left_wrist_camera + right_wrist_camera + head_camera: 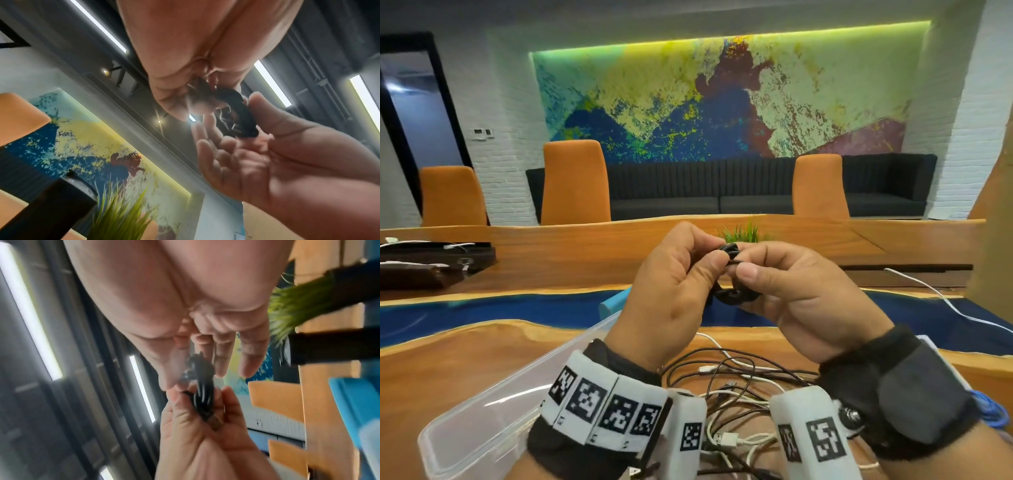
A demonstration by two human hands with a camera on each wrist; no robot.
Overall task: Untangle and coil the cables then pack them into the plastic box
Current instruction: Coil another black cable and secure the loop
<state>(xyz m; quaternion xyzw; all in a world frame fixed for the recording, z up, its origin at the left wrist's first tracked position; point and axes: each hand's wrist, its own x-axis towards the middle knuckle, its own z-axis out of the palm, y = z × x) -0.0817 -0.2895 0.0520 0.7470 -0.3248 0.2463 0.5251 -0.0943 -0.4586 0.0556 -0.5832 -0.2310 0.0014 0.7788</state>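
Both hands are raised above the table and hold one coiled black cable [736, 296] between them. My left hand [714, 257] grips the small coil with thumb and curled fingers. My right hand [744, 263] pinches a strand at the coil's top between thumb and forefinger. The left wrist view shows the coil [236, 116] between the left fingertips [197, 104] and the right palm [277, 154]. In the right wrist view the cable [202, 395] is blurred. The clear plastic box [482, 411] lies at the lower left, partly behind my left wrist.
A tangle of white and dark cables [739, 394] lies on the wooden table below my wrists. A light blue piece [609, 305] sits behind the box. One white cable [945, 301] trails off to the right. A green plant [743, 231] stands behind my hands.
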